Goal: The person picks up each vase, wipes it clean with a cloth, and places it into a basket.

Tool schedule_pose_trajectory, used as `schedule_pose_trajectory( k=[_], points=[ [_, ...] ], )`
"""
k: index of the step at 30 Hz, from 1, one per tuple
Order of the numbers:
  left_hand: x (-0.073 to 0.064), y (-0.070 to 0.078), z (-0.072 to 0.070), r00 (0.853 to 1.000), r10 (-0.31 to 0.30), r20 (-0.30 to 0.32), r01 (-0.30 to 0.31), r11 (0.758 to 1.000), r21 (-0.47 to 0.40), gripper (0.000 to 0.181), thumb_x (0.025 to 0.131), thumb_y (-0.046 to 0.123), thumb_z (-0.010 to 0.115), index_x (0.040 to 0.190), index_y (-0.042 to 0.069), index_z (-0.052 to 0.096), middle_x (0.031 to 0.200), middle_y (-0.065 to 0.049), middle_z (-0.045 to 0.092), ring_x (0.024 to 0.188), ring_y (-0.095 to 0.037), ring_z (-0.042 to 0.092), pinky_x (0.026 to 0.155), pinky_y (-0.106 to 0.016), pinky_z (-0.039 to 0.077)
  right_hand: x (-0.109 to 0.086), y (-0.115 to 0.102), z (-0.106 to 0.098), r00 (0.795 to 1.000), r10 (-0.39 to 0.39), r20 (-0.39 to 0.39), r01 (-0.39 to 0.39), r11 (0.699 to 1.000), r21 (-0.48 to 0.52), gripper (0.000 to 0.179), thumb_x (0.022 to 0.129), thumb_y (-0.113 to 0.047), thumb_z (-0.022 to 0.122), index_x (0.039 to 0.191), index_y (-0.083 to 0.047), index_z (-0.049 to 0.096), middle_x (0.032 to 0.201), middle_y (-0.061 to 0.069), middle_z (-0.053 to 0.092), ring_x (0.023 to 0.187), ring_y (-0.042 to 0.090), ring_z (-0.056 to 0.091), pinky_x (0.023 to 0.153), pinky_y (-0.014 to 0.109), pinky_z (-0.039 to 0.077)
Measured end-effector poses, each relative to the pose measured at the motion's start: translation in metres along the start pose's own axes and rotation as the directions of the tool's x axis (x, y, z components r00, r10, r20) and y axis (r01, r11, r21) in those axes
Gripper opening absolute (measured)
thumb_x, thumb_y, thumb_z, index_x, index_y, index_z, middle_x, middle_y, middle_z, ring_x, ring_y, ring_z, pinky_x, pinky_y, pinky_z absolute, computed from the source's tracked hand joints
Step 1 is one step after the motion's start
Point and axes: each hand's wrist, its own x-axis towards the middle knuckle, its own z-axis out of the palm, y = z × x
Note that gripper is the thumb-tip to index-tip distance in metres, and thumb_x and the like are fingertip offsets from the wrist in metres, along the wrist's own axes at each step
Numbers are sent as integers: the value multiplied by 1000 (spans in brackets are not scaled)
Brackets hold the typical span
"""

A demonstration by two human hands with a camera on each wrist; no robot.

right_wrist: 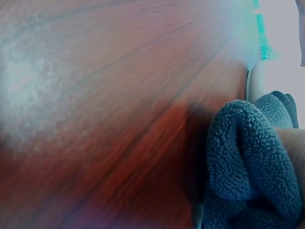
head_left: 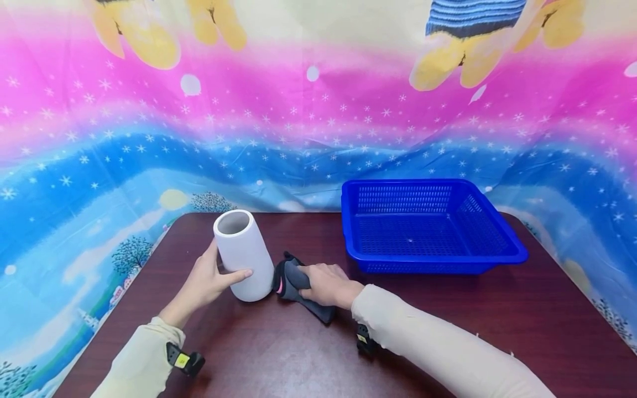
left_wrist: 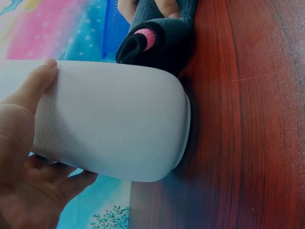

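Note:
A white tapered vase (head_left: 247, 260) with a round open top stands on the table, leaning slightly. My left hand (head_left: 206, 282) holds it, thumb across the near side and fingers behind it. In the left wrist view the vase (left_wrist: 109, 119) shows its smooth matte side and rounded base. Just right of it, my right hand (head_left: 325, 283) grips a folded dark grey terry cloth (head_left: 297, 276) with black edging and a bit of pink. The cloth's end is close against the vase's lower side. Looped pile on the cloth (right_wrist: 252, 157) fills the right wrist view's lower right.
A blue perforated plastic basket (head_left: 428, 258) sits at the back right of the dark red wooden table (head_left: 264, 354). Behind the table hangs a colourful printed cloth backdrop (head_left: 298, 110). Each wrist carries a small black camera.

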Motion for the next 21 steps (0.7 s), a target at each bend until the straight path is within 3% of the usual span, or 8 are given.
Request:
schedule_pose_trajectory(
  k=[8,21],
  points=[
    [1,0,0,1000,-6,10,6,1000,-10,95,82,31,85,155,15,27,139,-19,57,121,-40,63,97,-60,54,-3,4,-3,1000,-14,2,14,1000,27,58,92,-37,72,146,-21,56,133,5,68,105,20,67,79,36,56],
    [1,-1,1,1000,-7,6,7,1000,-13,95,82,31,86,155,15,27,140,-19,56,122,-39,62,98,-60,54,-6,10,-5,1000,-27,0,26,989,145,57,93,-33,70,146,-19,55,137,6,65,109,19,65,94,40,55]
  ],
)
